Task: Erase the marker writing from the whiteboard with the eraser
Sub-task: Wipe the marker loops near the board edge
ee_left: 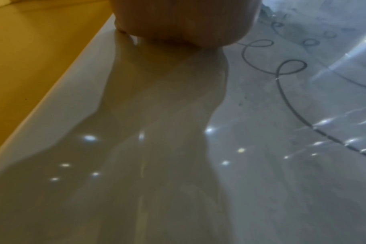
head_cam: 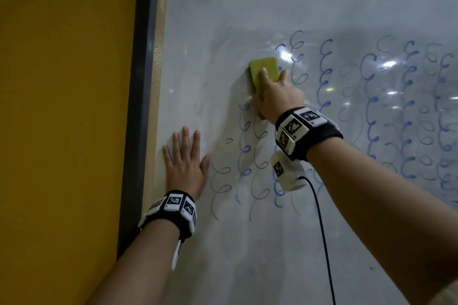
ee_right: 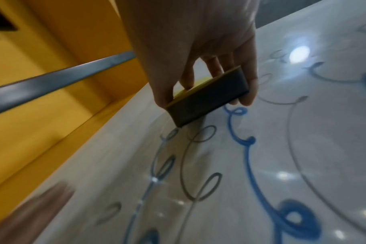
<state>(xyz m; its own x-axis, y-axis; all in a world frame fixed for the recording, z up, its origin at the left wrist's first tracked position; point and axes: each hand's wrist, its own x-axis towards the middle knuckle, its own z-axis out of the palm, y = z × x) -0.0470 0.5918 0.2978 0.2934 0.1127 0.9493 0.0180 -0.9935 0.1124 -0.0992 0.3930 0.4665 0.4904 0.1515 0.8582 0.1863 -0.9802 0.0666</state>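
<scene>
A glossy whiteboard (head_cam: 272, 242) fills most of the head view. My right hand (head_cam: 275, 91) grips a yellow-green eraser (head_cam: 264, 69) and holds its dark felt face (ee_right: 207, 100) against the board, upper middle. Looping blue marker writing (head_cam: 324, 74) and grey marker writing (head_cam: 220, 181) run in columns below and to the right of the eraser. Smeared, wiped board lies left of and above the eraser. My left hand (head_cam: 184, 161) presses flat on the board near its left edge, fingers spread and straight; in the left wrist view only the heel of the palm (ee_left: 178, 23) shows.
A dark grey frame (head_cam: 141, 106) borders the board on the left, with a yellow wall (head_cam: 62, 131) beyond it. A black cable (head_cam: 322, 230) hangs from the right wrist camera across the lower board. Ceiling lights glare on the board.
</scene>
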